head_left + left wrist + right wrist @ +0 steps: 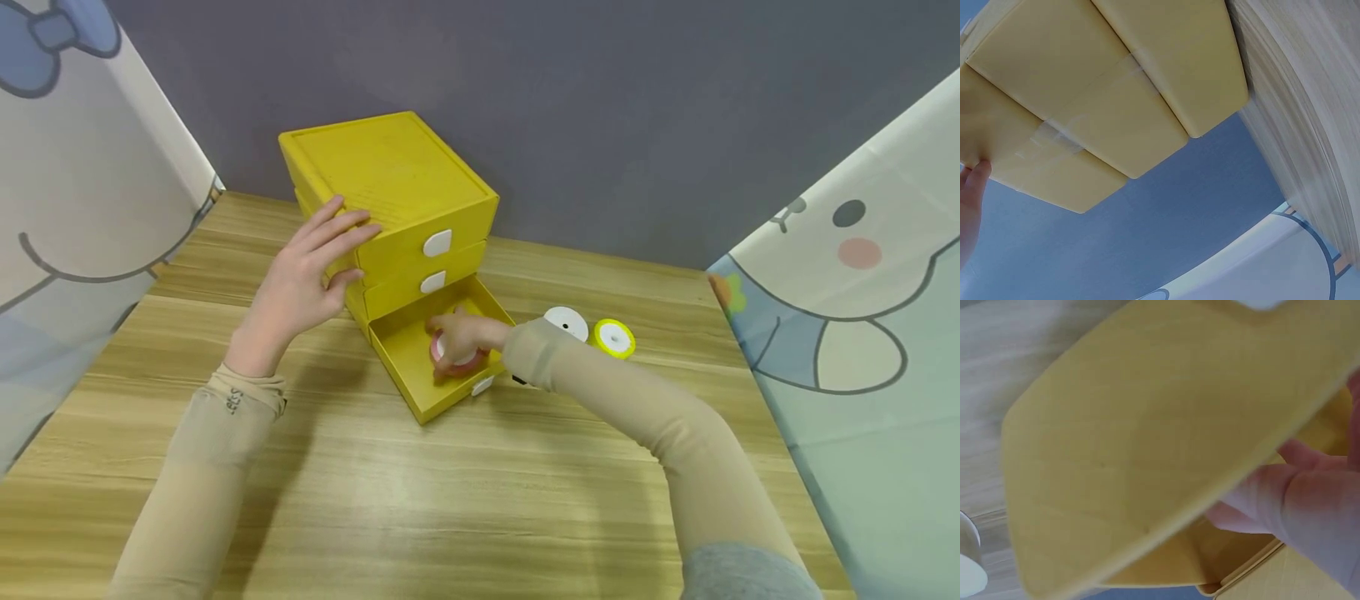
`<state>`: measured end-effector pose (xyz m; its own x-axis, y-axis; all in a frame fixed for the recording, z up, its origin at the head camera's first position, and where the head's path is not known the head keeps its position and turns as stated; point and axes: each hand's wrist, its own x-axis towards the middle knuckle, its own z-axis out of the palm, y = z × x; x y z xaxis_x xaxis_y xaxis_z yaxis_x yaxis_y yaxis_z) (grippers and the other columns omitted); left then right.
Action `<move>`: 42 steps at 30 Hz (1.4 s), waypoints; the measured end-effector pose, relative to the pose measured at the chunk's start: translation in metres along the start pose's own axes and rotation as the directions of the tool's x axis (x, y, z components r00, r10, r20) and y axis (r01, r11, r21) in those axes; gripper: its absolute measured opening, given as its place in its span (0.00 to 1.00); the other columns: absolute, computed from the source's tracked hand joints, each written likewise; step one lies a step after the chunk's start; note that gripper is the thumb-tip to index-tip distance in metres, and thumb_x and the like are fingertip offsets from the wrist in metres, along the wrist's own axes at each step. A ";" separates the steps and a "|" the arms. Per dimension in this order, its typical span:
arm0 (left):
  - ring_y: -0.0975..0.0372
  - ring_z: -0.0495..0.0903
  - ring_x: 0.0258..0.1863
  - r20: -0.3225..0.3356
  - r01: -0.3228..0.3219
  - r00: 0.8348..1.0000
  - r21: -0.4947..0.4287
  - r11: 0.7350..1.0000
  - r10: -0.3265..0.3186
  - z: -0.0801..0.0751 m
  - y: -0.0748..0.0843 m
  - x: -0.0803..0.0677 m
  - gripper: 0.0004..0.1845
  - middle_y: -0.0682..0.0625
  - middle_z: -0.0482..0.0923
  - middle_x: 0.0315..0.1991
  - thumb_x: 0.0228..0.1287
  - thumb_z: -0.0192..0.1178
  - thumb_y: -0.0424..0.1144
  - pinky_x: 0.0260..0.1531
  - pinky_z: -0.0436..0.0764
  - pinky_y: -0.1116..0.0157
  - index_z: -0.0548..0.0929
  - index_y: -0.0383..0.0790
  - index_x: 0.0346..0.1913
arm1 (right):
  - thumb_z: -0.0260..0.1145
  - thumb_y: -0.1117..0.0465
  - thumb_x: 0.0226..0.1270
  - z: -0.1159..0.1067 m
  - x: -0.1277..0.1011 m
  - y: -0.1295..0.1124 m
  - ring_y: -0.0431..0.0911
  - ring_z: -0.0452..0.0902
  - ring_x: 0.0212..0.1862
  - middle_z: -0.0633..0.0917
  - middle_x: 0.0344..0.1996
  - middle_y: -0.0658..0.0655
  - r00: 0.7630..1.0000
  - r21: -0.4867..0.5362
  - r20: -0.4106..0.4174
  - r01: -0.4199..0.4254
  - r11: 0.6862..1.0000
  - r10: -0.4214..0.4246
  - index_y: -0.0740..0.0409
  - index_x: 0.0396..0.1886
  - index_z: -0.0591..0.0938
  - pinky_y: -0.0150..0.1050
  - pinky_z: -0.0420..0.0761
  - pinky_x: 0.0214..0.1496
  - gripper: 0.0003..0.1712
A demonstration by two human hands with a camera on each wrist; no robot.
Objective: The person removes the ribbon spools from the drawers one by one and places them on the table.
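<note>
Now right hand [459, 335] grasping pink ribbon spool [453, 353] inside open bottom drawer [405, 350], frame centre; left hand [311, 267] flat, released, steadying yellow chest [390, 179]; risk: wrist snags drawer front, chest slides

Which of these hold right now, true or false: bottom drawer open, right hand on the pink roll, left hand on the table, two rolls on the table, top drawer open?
1. The bottom drawer of the yellow drawer box is pulled out. True.
2. The right hand holds the pink roll inside that drawer. True.
3. The left hand lies flat on the table. False: it rests against the box's top left edge.
4. Two rolls sit on the table: a white roll and a yellow-green roll. True.
5. The top drawer is open. False: only the bottom one is.
</note>
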<state>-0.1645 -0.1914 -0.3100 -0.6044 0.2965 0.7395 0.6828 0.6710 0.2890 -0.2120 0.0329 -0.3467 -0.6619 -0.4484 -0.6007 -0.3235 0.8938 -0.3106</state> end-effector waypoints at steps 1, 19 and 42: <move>0.46 0.62 0.71 0.000 0.000 1.000 0.000 1.000 0.000 0.000 0.000 0.000 0.29 0.39 0.75 0.62 0.51 0.62 0.18 0.74 0.64 0.54 0.78 0.36 0.59 | 0.79 0.52 0.46 0.002 0.000 0.000 0.57 0.69 0.56 0.64 0.62 0.66 1.000 -0.021 -0.014 0.008 1.000 -0.008 0.46 0.71 0.64 0.43 0.86 0.42 0.52; 0.45 0.62 0.71 -0.006 -0.006 1.000 0.003 1.000 0.006 0.000 -0.001 0.001 0.29 0.38 0.75 0.61 0.51 0.62 0.18 0.75 0.63 0.56 0.78 0.35 0.59 | 0.79 0.60 0.45 0.014 0.002 0.005 0.58 0.63 0.56 0.68 0.59 0.63 0.991 -0.102 -0.117 0.059 0.993 -0.071 0.48 0.66 0.68 0.42 0.76 0.53 0.46; 0.45 0.63 0.70 -0.010 -0.011 1.000 0.003 1.000 0.011 0.000 0.001 0.000 0.30 0.38 0.75 0.61 0.50 0.63 0.17 0.75 0.62 0.56 0.78 0.35 0.59 | 0.75 0.60 0.50 -0.018 -0.031 0.008 0.55 0.68 0.57 0.70 0.58 0.64 0.960 -0.114 -0.174 0.202 0.973 -0.220 0.57 0.68 0.65 0.45 0.77 0.58 0.45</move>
<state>-0.1642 -0.1909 -0.3099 -0.5930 0.2972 0.7484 0.6882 0.6695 0.2795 -0.2064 0.0539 -0.3169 -0.6816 -0.6251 -0.3802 -0.5257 0.7799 -0.3398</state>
